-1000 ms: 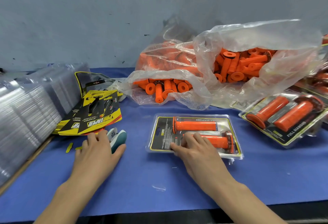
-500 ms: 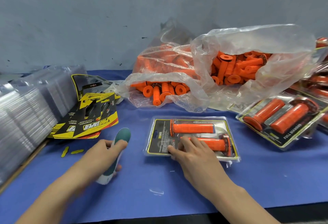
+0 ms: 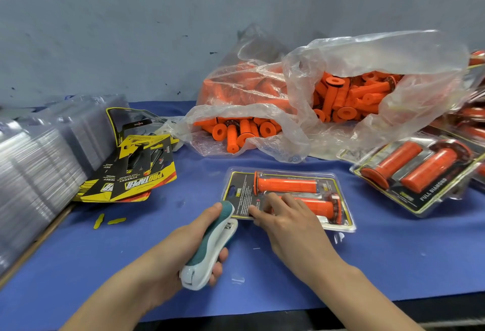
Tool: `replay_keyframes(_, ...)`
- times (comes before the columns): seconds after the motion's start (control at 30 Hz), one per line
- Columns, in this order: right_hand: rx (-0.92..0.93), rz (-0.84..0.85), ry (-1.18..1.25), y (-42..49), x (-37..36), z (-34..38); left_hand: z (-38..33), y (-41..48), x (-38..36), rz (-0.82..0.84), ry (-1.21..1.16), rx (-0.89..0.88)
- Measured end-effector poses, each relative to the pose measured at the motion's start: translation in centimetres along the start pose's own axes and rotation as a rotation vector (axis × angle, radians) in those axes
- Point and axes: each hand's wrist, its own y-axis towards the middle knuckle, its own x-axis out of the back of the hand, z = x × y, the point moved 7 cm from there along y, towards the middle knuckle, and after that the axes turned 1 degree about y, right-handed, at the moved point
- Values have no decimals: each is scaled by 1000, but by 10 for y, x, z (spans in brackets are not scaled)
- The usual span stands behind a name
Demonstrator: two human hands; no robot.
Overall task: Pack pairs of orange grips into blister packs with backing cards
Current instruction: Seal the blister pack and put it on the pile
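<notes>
A clear blister pack point(image 3: 288, 196) with a black backing card and two orange grips point(image 3: 287, 185) lies flat on the blue cloth in the middle. My right hand point(image 3: 286, 223) rests on its near left part, fingers spread flat over the card and the lower grip. My left hand point(image 3: 183, 249) grips a white and teal stapler point(image 3: 210, 246), whose nose sits at the pack's near left corner. Stacked yellow and black backing cards point(image 3: 131, 175) lie to the left.
Rows of empty clear blisters point(image 3: 34, 168) fill the left side. Plastic bags of loose orange grips point(image 3: 328, 99) lie at the back. Finished packs point(image 3: 417, 173) pile up at the right. Two small yellow card scraps point(image 3: 107, 221) lie on the blue cloth point(image 3: 393, 252).
My left hand picked the stapler up from beside the cards and carried it right, to the pack's near left corner. My right hand stayed pressed on the pack.
</notes>
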Motion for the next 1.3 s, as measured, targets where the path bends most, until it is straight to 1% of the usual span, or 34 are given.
replay_keyframes(0.13,41,-13,-51,-1,-2,3,-4,5,-12,28,-75,-34)
replay_keyframes(0.2,62,-29,-66,-2,-2,5,-7,9,-16,15,-102,-47)
replay_keyframes(0.5,77,-69,-42,-3,1,9,-14,22,-25,-18,-68,-56)
replay_keyframes(0.77,44,-28,-80,-3,-8,10,-10,24,-28,-52,-78,-38)
replay_keyframes(0.87,-18,-33,-66,0,-12,11,-9,25,-30,-52,-79,-53)
replay_keyframes(0.97,22,-7,-105,5,-14,18,-9,26,-31,-46,-58,-77)
replay_keyframes(1.1,63,18,-75,15,-15,24,-11,25,-29,-57,-38,-75)
replay_keyframes(1.3,59,22,-30,17,-13,24,-12,25,-30,-44,-56,-46)
